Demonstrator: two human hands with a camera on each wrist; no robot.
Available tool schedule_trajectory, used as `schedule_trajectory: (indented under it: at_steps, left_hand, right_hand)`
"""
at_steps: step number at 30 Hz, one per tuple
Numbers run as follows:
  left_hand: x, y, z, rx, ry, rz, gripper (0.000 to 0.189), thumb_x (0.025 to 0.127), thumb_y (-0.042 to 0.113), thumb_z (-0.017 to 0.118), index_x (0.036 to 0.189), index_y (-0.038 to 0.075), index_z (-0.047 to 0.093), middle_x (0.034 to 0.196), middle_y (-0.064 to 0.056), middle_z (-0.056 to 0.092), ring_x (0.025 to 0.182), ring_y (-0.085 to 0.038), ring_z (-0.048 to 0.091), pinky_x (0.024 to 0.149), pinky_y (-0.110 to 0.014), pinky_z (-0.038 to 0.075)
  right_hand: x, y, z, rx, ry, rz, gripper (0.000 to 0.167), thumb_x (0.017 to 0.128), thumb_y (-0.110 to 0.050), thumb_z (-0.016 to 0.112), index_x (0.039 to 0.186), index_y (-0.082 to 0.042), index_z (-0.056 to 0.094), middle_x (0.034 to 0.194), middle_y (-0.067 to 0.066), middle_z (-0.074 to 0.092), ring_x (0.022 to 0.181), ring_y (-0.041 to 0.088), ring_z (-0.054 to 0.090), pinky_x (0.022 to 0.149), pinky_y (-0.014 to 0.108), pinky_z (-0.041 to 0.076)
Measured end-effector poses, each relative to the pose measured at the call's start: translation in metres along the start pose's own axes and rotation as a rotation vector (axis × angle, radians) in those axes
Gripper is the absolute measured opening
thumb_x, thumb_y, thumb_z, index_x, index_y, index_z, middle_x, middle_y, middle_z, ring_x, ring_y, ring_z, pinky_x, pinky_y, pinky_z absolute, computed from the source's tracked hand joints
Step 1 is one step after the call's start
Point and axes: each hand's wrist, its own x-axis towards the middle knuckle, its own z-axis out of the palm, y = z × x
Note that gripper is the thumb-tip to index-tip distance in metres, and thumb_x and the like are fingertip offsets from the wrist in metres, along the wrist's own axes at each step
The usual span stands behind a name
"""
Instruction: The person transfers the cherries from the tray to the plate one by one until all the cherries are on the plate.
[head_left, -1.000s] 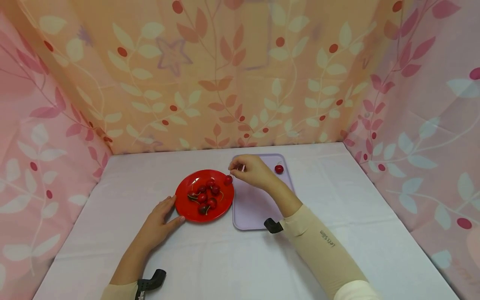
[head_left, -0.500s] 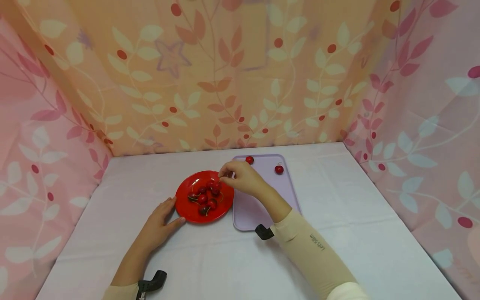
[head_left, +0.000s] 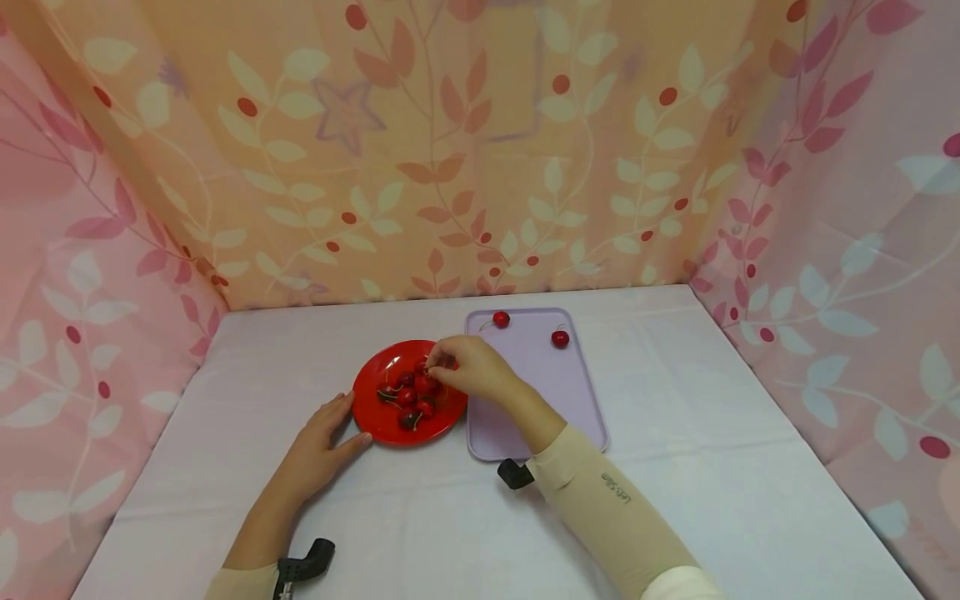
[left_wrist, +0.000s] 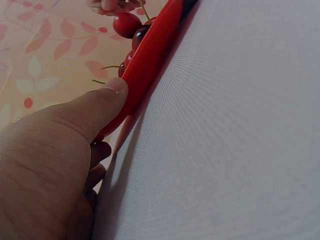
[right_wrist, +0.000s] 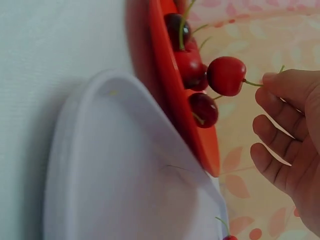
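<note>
With thumb and fingertips, my right hand (head_left: 477, 367) pinches the thin stem of a red cherry (right_wrist: 226, 76). That cherry hangs over the red plate (head_left: 448, 415), close to several other cherries (head_left: 407, 397) lying in it. In the right wrist view, the remaining fingers spread loosely below the stem. At the plate's left side, my left hand (head_left: 315, 454) rests against the rim, its thumb (left_wrist: 107, 97) touching the edge and its fingers relaxed. A lilac tray (head_left: 536, 375) beside the plate bears one cherry (head_left: 501, 319) near its back left corner and another cherry (head_left: 560, 339) near its back right.
A white cloth (head_left: 420, 525) covers the table. Patterned curtains (head_left: 450, 208) stand behind it and on both sides. A black camera mount (head_left: 307, 560) sits at the left wrist, and another black mount (head_left: 514, 474) at the right wrist.
My right hand has moved left from the tray's edge over the plate, carrying the cherry down toward the others. The tray's back left cherry has come into view. My left hand has stayed put.
</note>
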Motion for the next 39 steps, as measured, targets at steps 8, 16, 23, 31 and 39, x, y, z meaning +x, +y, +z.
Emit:
schedule_trajectory:
  at_steps: [8, 16, 23, 31, 39]
  left_hand:
    - [0.001, 0.0, 0.001, 0.002, 0.011, 0.015, 0.089, 0.091, 0.053, 0.073, 0.162, 0.015, 0.033, 0.165, -0.016, 0.034, 0.154, -0.042, 0.025, 0.118, -0.069, 0.026]
    - [-0.001, 0.001, 0.0, 0.002, 0.019, 0.004, 0.088, 0.091, 0.051, 0.073, 0.161, 0.014, 0.034, 0.165, -0.018, 0.034, 0.153, -0.044, 0.025, 0.118, -0.07, 0.026]
    - [-0.001, 0.003, 0.001, 0.001, 0.016, 0.006, 0.088, 0.092, 0.053, 0.072, 0.161, 0.015, 0.033, 0.165, -0.018, 0.034, 0.153, -0.044, 0.026, 0.117, -0.071, 0.027]
    - [0.001, 0.0, 0.0, 0.008, 0.02, 0.027, 0.088, 0.092, 0.052, 0.072, 0.161, 0.013, 0.034, 0.164, -0.019, 0.034, 0.152, -0.045, 0.027, 0.117, -0.071, 0.026]
    - [0.001, 0.001, -0.001, 0.004, 0.012, 0.015, 0.089, 0.091, 0.053, 0.072, 0.161, 0.013, 0.033, 0.165, -0.019, 0.033, 0.152, -0.045, 0.026, 0.117, -0.071, 0.026]
  right_hand:
    - [0.0, 0.004, 0.007, -0.048, -0.004, 0.029, 0.005, 0.094, -0.02, 0.076, 0.094, -0.022, 0.073, 0.086, -0.014, 0.07, 0.085, 0.006, 0.062, 0.081, 0.022, 0.055]
    - [0.001, 0.009, 0.014, -0.044, -0.038, 0.041, 0.004, 0.093, -0.017, 0.077, 0.093, -0.02, 0.074, 0.084, -0.013, 0.071, 0.083, 0.006, 0.064, 0.077, 0.022, 0.054]
    - [0.001, 0.013, 0.017, -0.062, -0.056, 0.042, 0.006, 0.093, -0.018, 0.077, 0.094, -0.021, 0.072, 0.088, -0.012, 0.072, 0.086, 0.006, 0.064, 0.082, 0.021, 0.054]
    - [-0.004, 0.005, 0.003, -0.037, -0.066, 0.045, 0.007, 0.093, -0.021, 0.077, 0.099, -0.02, 0.074, 0.094, -0.013, 0.072, 0.091, 0.008, 0.063, 0.083, 0.023, 0.055]
    - [-0.008, 0.002, -0.014, -0.042, -0.041, -0.007, 0.015, 0.095, -0.022, 0.075, 0.107, -0.014, 0.076, 0.094, -0.011, 0.071, 0.091, 0.009, 0.063, 0.085, 0.027, 0.056]
